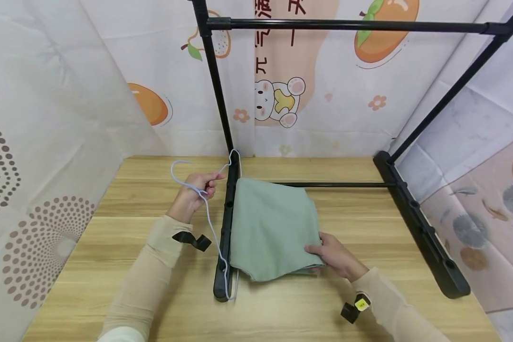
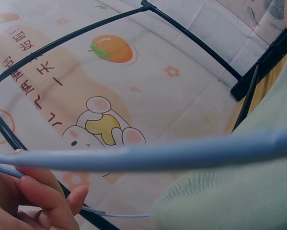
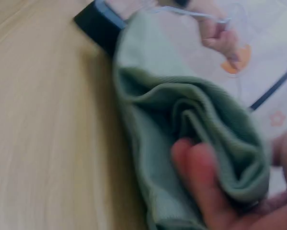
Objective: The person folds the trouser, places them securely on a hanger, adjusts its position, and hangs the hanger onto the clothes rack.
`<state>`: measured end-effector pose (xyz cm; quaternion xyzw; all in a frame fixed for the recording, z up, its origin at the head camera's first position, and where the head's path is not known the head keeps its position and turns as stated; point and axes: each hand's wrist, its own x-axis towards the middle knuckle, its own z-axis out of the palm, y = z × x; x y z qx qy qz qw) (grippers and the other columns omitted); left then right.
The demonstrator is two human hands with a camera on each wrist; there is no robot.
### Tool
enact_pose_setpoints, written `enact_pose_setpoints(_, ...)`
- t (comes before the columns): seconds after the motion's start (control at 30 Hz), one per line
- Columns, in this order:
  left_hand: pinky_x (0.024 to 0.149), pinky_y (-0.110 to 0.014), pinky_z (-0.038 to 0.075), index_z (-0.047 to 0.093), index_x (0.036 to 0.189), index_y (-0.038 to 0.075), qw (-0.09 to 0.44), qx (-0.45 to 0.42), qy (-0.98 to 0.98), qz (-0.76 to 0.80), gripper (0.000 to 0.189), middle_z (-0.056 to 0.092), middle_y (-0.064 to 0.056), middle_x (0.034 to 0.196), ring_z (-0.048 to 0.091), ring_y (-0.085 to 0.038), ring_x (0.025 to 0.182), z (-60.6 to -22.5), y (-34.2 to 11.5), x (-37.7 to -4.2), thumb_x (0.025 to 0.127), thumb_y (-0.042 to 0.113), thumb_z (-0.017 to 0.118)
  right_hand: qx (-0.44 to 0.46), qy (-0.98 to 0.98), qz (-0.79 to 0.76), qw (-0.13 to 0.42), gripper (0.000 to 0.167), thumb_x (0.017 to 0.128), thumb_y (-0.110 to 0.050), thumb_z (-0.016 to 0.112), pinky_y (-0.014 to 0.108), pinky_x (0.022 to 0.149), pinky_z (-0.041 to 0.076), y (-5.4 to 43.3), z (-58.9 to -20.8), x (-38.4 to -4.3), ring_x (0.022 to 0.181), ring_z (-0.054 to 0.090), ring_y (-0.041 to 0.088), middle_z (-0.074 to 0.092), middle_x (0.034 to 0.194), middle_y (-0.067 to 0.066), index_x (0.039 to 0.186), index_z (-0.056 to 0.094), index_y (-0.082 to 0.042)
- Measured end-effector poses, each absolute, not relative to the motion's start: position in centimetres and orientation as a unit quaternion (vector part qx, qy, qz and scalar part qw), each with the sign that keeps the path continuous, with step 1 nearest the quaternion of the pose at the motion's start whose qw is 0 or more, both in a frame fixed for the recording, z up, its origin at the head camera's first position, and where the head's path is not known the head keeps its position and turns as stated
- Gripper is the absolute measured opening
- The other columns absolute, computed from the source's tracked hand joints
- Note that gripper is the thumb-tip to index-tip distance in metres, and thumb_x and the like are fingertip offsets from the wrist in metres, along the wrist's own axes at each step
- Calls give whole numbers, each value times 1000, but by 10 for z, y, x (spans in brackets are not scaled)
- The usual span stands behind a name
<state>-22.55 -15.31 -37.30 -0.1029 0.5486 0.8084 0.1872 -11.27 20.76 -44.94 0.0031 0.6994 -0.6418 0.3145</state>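
Note:
A light blue wire hanger lies sideways, its hook pointing left. My left hand grips it near the neck, by one shoulder. Folded green cloth lies against the hanger's bottom bar and hides most of that bar. At the cloth's lower right edge, my right hand pinches it, thumb on top. Several folded layers of the cloth show in the right wrist view, with fingertips pressed against them. Close to the left wrist camera, a hanger wire crosses in front of the cloth.
A black rack stands on the wooden table. Its left foot bar runs beneath the hanger, beside the cloth. A low crossbar passes behind the cloth to the right foot bar. The top rail spans above.

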Motion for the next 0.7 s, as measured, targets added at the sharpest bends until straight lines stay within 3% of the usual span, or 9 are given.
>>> enact_pose_setpoints(0.1,39,-10,36,70,79,8,188,-110,550,807,37,48,7,53,43,0,39,-375,-153,-224,104,10,42,-43,623,-707,333,51,100,-18,53,34,97,51,207,-449,-109,109,61,13,58,123,5,139,34,8)
enact_pose_setpoints(0.2,39,-10,36,68,86,5,186,-113,548,808,30,50,7,53,44,0,39,-378,-152,-224,103,11,44,-83,500,-783,362,48,101,-13,48,46,109,42,197,-452,-98,124,54,19,53,133,4,142,26,-3)
enact_pose_setpoints(0.33,38,-9,36,67,88,4,182,-111,538,816,28,51,6,53,46,-1,38,-379,-152,-222,103,11,45,-37,529,-784,324,58,95,-9,59,39,106,43,168,-458,-80,123,51,15,47,134,1,141,23,-8)
enact_pose_setpoints(0.43,38,-10,35,70,83,7,180,-112,540,814,32,50,7,53,45,0,39,-379,-152,-221,103,12,45,62,653,-704,274,60,88,-19,72,30,88,46,144,-455,-74,105,52,14,50,120,3,132,34,-4)
enact_pose_setpoints(0.5,38,-10,35,70,81,8,180,-113,543,812,34,49,8,52,44,0,39,-379,-152,-221,103,12,45,105,703,-661,242,64,85,-26,75,31,87,43,132,-452,-73,103,51,19,50,118,8,129,37,-1)
enact_pose_setpoints(0.7,39,-10,37,70,83,7,190,-118,542,810,34,51,6,53,44,0,40,-383,-151,-219,103,12,44,80,732,-654,173,62,90,-23,68,44,108,36,113,-450,-69,127,46,29,46,137,17,137,35,1)
